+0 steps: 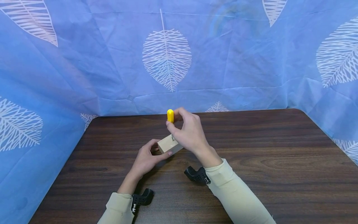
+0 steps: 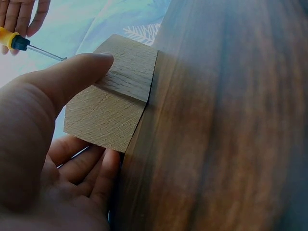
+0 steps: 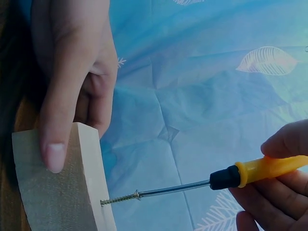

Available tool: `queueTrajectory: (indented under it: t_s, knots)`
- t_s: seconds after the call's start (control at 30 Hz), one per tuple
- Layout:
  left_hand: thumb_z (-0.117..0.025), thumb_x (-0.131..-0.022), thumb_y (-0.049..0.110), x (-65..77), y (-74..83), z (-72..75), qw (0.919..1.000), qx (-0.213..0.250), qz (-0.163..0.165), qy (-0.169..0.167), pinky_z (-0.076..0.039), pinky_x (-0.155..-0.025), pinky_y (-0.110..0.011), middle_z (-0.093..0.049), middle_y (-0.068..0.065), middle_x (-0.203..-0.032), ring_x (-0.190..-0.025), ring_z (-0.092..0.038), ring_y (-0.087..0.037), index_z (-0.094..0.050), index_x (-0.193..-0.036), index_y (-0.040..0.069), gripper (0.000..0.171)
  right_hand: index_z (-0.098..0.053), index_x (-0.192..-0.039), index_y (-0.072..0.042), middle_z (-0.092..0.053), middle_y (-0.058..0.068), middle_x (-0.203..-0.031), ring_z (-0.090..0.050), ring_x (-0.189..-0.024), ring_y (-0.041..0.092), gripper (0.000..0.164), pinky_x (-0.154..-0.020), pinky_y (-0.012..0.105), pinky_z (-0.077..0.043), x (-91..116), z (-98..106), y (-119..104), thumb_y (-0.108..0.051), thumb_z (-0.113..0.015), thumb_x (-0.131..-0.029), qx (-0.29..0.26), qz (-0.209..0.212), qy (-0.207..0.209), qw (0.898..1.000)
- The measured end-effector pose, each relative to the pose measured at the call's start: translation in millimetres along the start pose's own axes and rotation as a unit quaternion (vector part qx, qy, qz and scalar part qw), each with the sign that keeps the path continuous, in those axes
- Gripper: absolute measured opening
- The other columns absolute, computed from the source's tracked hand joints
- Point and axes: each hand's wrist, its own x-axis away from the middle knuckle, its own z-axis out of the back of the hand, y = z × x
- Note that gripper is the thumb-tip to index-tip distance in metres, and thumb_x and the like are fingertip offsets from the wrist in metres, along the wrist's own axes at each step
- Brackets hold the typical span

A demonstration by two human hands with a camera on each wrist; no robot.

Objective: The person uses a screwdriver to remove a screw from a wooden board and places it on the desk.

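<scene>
A pale wooden block (image 1: 168,144) rests on the table, gripped by my left hand (image 1: 145,159) with the thumb on its near side and the fingers behind. Standing in the block's top face is a brass-coloured screw (image 3: 120,198), most of its threaded shank showing. The tip of a screwdriver (image 3: 175,189) meets the screw head, shaft and screw nearly in line. My right hand (image 1: 191,132) pinches the screwdriver's yellow handle (image 1: 170,115) between thumb and fingers above the block. In the left wrist view, the thumb (image 2: 82,72) lies across the block and hides the screw.
The dark wood-grain table (image 1: 265,146) extends to both sides of the hands. Behind it hangs a blue cloth (image 1: 223,62) with white leaf prints. Black wrist-worn devices (image 1: 197,175) jut out from both sleeves, close over the tabletop.
</scene>
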Motion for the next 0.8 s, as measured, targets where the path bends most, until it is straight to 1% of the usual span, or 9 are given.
queueTrajectory:
  t_s: [0.03, 0.13, 0.2, 0.27, 0.4, 0.47, 0.57, 0.67, 0.8]
  knots:
    - [-0.089, -0.09, 0.036, 0.0, -0.2, 0.0, 1.0, 0.001, -0.001, 0.0, -0.057, -0.105, -0.055, -0.071, -0.008, -0.133, -0.128, -0.068, -0.033, -0.069, -0.134, 0.021, 0.05, -0.073, -0.11, -0.011, -0.078, 0.002, -0.098, -0.073, -0.091, 0.022, 0.016, -0.085, 0.039, -0.055, 0.0, 0.0, 0.2, -0.015, -0.076, -0.095, 0.001, 0.0, 0.001, 1.0]
    - [-0.088, -0.091, 0.035, 0.0, -0.6, 0.2, 1.0, 0.004, -0.003, -0.001, -0.056, -0.106, -0.056, -0.07, -0.009, -0.134, -0.131, -0.067, -0.035, -0.069, -0.134, 0.021, 0.049, -0.073, -0.111, -0.012, -0.078, 0.002, -0.098, -0.066, -0.075, 0.019, 0.017, -0.077, 0.036, -0.053, 0.3, -0.5, 0.8, -0.015, -0.075, -0.095, 0.005, 0.001, 0.003, 1.0]
    - [-0.089, -0.091, 0.034, -0.1, -0.5, 0.3, 1.0, 0.005, -0.004, -0.002, -0.056, -0.108, -0.057, -0.07, -0.009, -0.135, -0.132, -0.066, -0.035, -0.069, -0.134, 0.021, 0.05, -0.073, -0.11, -0.012, -0.077, 0.002, -0.098, -0.061, -0.069, 0.017, 0.016, -0.074, 0.035, -0.052, 0.6, -0.8, 1.2, -0.015, -0.073, -0.095, 0.006, 0.004, 0.006, 1.0]
    - [-0.089, -0.091, 0.034, -0.2, -0.6, 0.4, 1.0, 0.005, -0.005, -0.002, -0.055, -0.109, -0.057, -0.07, -0.009, -0.136, -0.132, -0.066, -0.036, -0.069, -0.135, 0.021, 0.05, -0.073, -0.108, -0.013, -0.077, 0.002, -0.097, -0.06, -0.068, 0.016, 0.014, -0.073, 0.034, -0.051, 0.8, -1.3, 1.3, -0.015, -0.072, -0.095, 0.005, 0.006, 0.009, 1.0]
    - [-0.088, -0.091, 0.035, 0.1, -1.4, 0.8, 0.9999, 0.002, -0.01, -0.001, -0.055, -0.108, -0.058, -0.07, -0.011, -0.136, -0.131, -0.066, -0.037, -0.069, -0.134, 0.02, 0.049, -0.072, -0.106, -0.013, -0.076, 0.001, -0.095, -0.067, -0.081, 0.015, 0.011, -0.078, 0.034, -0.053, 0.7, -2.7, 1.7, -0.016, -0.07, -0.096, 0.001, 0.007, 0.011, 1.0]
    - [-0.088, -0.092, 0.035, 0.3, -1.7, 0.8, 0.9999, -0.001, -0.012, 0.0, -0.055, -0.108, -0.059, -0.07, -0.012, -0.136, -0.131, -0.066, -0.037, -0.069, -0.134, 0.019, 0.049, -0.072, -0.108, -0.013, -0.077, 0.001, -0.096, -0.068, -0.084, 0.017, 0.012, -0.078, 0.035, -0.054, 0.4, -3.4, 1.6, -0.019, -0.071, -0.098, -0.004, 0.006, 0.01, 1.0]
    - [-0.088, -0.091, 0.035, 0.2, -1.5, 0.6, 0.9999, -0.002, -0.013, 0.001, -0.054, -0.11, -0.059, -0.069, -0.012, -0.136, -0.131, -0.066, -0.037, -0.069, -0.134, 0.018, 0.05, -0.074, -0.112, -0.013, -0.077, 0.0, -0.099, -0.068, -0.086, 0.015, 0.016, -0.079, 0.035, -0.055, 0.2, -4.2, 1.3, -0.024, -0.073, -0.101, -0.008, 0.005, 0.009, 1.0]
    - [-0.089, -0.09, 0.034, -0.2, -1.0, 0.3, 1.0, -0.002, -0.008, 0.002, -0.054, -0.111, -0.058, -0.069, -0.01, -0.137, -0.131, -0.066, -0.035, -0.069, -0.134, 0.02, 0.05, -0.075, -0.112, -0.013, -0.077, 0.0, -0.101, -0.065, -0.082, 0.015, 0.018, -0.076, 0.034, -0.054, -0.2, -4.7, 2.0, -0.027, -0.074, -0.102, -0.008, 0.013, 0.011, 1.0]
    - [-0.09, -0.089, 0.034, -0.9, -0.3, 0.0, 1.0, -0.002, -0.004, 0.004, -0.054, -0.112, -0.057, -0.07, -0.009, -0.136, -0.131, -0.066, -0.033, -0.069, -0.134, 0.02, 0.052, -0.076, -0.111, -0.013, -0.075, 0.0, -0.102, -0.068, -0.083, 0.015, 0.016, -0.077, 0.031, -0.058, -1.1, -5.1, 2.8, -0.025, -0.076, -0.101, -0.014, 0.028, 0.015, 0.999]
